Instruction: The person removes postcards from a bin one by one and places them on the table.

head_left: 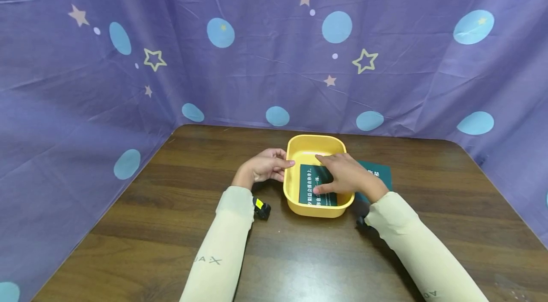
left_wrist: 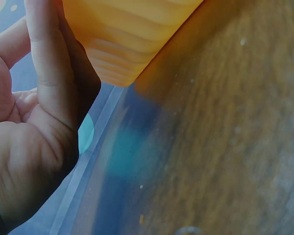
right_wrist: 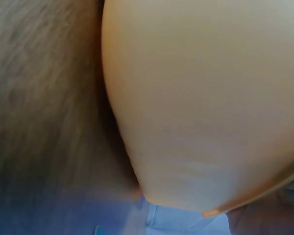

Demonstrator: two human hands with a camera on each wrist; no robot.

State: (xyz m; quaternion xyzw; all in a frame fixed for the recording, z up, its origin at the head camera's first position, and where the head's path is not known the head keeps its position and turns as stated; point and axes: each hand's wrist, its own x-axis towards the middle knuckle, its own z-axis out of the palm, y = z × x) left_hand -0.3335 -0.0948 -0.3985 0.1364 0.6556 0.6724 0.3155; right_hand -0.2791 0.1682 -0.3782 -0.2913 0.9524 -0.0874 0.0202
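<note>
A yellow plastic bin [head_left: 316, 211] with rounded corners stands on the table, its ribbed outer wall [left_wrist: 132, 44] showing in the left wrist view. My left hand [head_left: 269, 165] holds its left rim, thumb over the edge and fingers outside. Inside lies a dark green card [head_left: 309, 183] with white lettering. Over that card my right hand [head_left: 346, 173] reaches in from the right, thumb and fingers spread; its palm is hidden. A second green card [head_left: 381, 172] lies right of the bin, partly behind the right wrist. The bin's side [right_wrist: 196, 98] fills most of the right wrist view.
The brown wooden table [head_left: 171, 226] meets a purple curtain [head_left: 265, 45] with stars and blue dots at its back and left. A black wrist device [head_left: 262, 209] with a yellow label hangs under the left wrist.
</note>
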